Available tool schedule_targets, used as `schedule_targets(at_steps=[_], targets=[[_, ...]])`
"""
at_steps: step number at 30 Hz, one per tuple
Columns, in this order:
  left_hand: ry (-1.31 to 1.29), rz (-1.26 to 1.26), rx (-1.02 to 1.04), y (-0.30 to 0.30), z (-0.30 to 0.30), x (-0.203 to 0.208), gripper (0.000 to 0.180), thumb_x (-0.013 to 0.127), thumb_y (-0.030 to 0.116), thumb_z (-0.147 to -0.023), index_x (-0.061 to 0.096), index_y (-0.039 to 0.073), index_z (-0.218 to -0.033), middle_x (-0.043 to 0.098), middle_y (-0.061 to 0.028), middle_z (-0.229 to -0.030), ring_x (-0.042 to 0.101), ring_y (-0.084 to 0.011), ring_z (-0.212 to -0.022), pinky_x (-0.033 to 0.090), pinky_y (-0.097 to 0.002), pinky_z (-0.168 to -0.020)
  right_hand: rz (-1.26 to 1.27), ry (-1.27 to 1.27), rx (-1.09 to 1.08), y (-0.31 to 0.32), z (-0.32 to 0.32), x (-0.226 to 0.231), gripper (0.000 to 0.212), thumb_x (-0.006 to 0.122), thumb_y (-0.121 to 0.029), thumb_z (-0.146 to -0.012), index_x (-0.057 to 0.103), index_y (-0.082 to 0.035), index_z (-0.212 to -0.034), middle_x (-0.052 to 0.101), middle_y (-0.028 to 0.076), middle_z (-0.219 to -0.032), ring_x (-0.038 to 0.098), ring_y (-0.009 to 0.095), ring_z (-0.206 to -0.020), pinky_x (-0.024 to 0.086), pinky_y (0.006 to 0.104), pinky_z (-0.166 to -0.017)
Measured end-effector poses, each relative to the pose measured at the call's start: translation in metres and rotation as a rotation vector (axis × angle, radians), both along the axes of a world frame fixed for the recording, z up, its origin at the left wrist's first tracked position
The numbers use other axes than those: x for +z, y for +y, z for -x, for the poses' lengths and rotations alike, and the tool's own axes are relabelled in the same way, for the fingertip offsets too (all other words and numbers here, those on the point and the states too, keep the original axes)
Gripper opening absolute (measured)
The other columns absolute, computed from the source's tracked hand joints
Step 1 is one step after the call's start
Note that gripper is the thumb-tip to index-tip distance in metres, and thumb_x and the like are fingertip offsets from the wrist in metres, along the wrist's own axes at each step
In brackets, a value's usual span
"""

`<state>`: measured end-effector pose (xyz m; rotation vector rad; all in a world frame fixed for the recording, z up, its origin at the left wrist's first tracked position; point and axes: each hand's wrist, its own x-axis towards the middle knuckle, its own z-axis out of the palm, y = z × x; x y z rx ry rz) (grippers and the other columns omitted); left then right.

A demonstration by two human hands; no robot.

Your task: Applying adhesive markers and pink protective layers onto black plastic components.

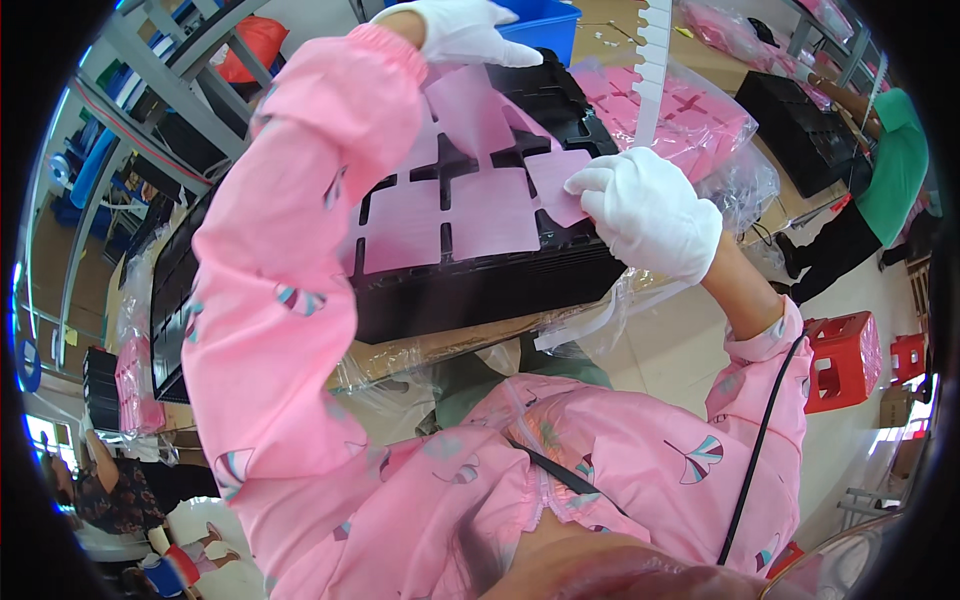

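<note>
Black plastic trays (480,300) lie stacked in front of me, their top divided into cells. Pink translucent sheets (495,215) cover several cells, and one farther back stands raised and bent. My left hand (465,35), in a white glove, is over the far edge with fingers stretched out and apart, nothing visible in it. My right hand (650,215), also white-gloved, has curled fingers; its fingertips touch a pink sheet (555,185) at the right end. A long white notched strip (652,75) rises from this hand, its lower end hidden in the grip.
Pink sheets in clear plastic (690,115) lie right of the trays. A blue bin (548,28) stands at the back. Another black tray stack (800,130) is beside a person in green (900,160). Red stools (842,360) stand on the right; metal frames (160,90) rise left.
</note>
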<state>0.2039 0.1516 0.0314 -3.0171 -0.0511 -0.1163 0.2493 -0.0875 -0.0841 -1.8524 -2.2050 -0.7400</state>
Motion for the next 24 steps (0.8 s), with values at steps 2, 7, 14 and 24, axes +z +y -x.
schedule_targets(at_steps=[2, 7, 14, 24], targets=[[0.121, -0.148, 0.208, 0.005, -0.023, 0.001, 0.077, 0.042, 0.070, -0.079, 0.058, 0.005, -0.119, 0.062, -0.0205, -0.108, 0.060, -0.0338, -0.100, 0.044, -0.0367, -0.089, 0.005, 0.002, -0.016, 0.000, -0.001, -0.004, 0.010, 0.058, -0.008, -0.065, 0.059, -0.005, -0.074, 0.058, 0.006, -0.070, 0.060, 0.024, -0.065, 0.045, 0.0349, -0.056], [0.257, -0.220, 0.338, 0.037, -0.054, -0.005, 0.068, 0.046, 0.059, -0.079, 0.058, 0.006, -0.120, 0.063, -0.0165, -0.107, 0.059, -0.0290, -0.099, 0.044, -0.0333, -0.088, -0.013, 0.023, 0.010, -0.002, 0.002, -0.005, 0.009, 0.059, -0.009, -0.063, 0.059, -0.006, -0.071, 0.057, 0.005, -0.071, 0.060, 0.022, -0.070, 0.044, 0.0341, -0.058], [0.387, -0.059, 0.069, 0.067, -0.065, -0.013, 0.049, 0.058, 0.034, -0.080, 0.058, 0.007, -0.122, 0.064, -0.0101, -0.103, 0.058, -0.0197, -0.094, 0.043, -0.0275, -0.085, -0.001, 0.069, 0.006, -0.004, 0.003, -0.005, 0.010, 0.063, -0.009, -0.059, 0.058, -0.006, -0.068, 0.058, 0.004, -0.072, 0.060, 0.023, -0.071, 0.044, 0.0350, -0.057], [0.170, 0.985, -0.083, 0.064, -0.041, -0.014, 0.050, 0.070, 0.023, -0.079, 0.057, 0.006, -0.124, 0.063, -0.0058, -0.110, 0.056, -0.0177, -0.102, 0.041, -0.0311, -0.092, -0.037, 0.087, 0.019, -0.008, 0.006, -0.002, 0.014, 0.063, -0.010, -0.057, 0.057, -0.007, -0.069, 0.057, 0.003, -0.077, 0.059, 0.022, -0.074, 0.045, 0.0338, -0.061]])
